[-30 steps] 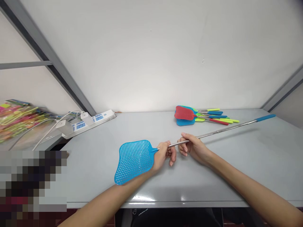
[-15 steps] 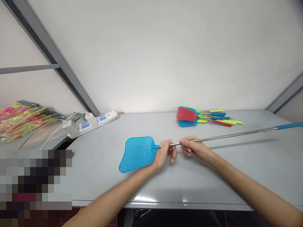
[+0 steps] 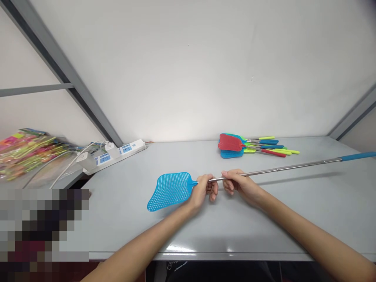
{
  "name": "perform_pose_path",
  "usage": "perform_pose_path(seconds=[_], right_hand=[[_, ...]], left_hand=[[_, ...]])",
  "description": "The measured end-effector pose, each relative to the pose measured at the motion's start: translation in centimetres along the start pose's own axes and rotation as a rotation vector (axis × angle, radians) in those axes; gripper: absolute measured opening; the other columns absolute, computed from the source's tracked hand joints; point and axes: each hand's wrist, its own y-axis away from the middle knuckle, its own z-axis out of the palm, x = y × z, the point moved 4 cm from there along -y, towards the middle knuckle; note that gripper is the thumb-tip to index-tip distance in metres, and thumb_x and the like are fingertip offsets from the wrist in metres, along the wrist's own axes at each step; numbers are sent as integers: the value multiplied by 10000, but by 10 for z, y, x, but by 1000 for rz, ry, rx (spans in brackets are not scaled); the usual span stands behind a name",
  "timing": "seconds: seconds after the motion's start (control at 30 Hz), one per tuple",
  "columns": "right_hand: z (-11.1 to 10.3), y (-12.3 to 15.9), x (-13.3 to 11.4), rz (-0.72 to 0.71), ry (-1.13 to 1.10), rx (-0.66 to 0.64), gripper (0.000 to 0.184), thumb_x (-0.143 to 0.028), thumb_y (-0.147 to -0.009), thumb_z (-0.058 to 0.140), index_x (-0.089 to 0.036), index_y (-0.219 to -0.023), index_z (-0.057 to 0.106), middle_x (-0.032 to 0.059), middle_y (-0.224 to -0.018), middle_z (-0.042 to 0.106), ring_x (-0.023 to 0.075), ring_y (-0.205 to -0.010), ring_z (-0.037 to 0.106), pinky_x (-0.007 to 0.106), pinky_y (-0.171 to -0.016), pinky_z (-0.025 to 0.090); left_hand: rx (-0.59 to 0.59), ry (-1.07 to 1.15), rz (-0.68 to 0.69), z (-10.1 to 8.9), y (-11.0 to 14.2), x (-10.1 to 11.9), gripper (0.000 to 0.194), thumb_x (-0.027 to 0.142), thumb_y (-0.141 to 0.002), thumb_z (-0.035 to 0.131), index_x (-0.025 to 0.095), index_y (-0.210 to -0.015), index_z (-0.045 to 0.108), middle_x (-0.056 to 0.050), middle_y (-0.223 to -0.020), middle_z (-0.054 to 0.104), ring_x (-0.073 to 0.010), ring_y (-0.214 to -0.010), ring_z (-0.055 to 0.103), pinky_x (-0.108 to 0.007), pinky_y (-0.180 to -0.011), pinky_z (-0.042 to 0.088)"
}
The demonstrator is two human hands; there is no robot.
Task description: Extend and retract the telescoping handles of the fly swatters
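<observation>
A blue fly swatter (image 3: pixel 170 191) with a perforated head and a long, extended metal rod is held above the table. Its head is on the left, and its blue grip reaches the right edge of the view. My left hand (image 3: pixel 205 188) pinches the rod just beside the head. A short way to the right, my right hand (image 3: pixel 236 181) pinches the same rod between thumb and fingers. Some of the fingers on both hands hang loosely curled below the rod.
Several fly swatters (image 3: pixel 231 142), red, blue and green, lie piled near the wall. A white power strip (image 3: pixel 129 150) with plugged-in chargers is at the table's back left. Bagged colourful items (image 3: pixel 32 150) lie further left. The grey table's front edge (image 3: pixel 229 256) runs below my arms.
The swatter's head has rolled slightly about its rod and now looks flatter. Both hands keep their hold in nearly the same place. The view has shifted a little.
</observation>
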Motion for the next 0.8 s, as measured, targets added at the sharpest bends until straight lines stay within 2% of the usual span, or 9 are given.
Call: perform_pose_path(seconds=[0.27,0.47,0.57,0.8], right_hand=[[-3,-1,5,-11,-61,31,436,-349,-776,449,-145,-391,446,-11,-432,394,94,-424,412,243,-464,288],[-3,-1,2,36,-50,78,534,-467,-808,325,-143,-410,472,-4,-417,397,92,-398,404,242,-467,296],[-5,-1,0,44,-36,108,564,-503,-809,281,-139,-434,494,-9,-412,375,90,-398,395,236,-464,293],[-9,-1,-2,-42,9,153,506,-477,-797,352,-143,-445,493,-20,-416,345,82,-411,365,229,-465,288]], left_hand=[[10,-27,-25,4,3,3,432,342,-776,260,144,-457,473,-7,-381,444,-95,-372,402,-225,-449,329],[42,-31,-16,4,2,3,409,337,-770,276,149,-472,483,3,-380,430,-96,-362,380,-226,-427,316],[94,-51,36,0,2,6,400,317,-760,314,152,-428,464,6,-355,414,-94,-362,378,-227,-442,317],[207,-54,182,-7,6,10,380,288,-756,322,162,-414,428,17,-369,386,-92,-417,384,-222,-493,319]])
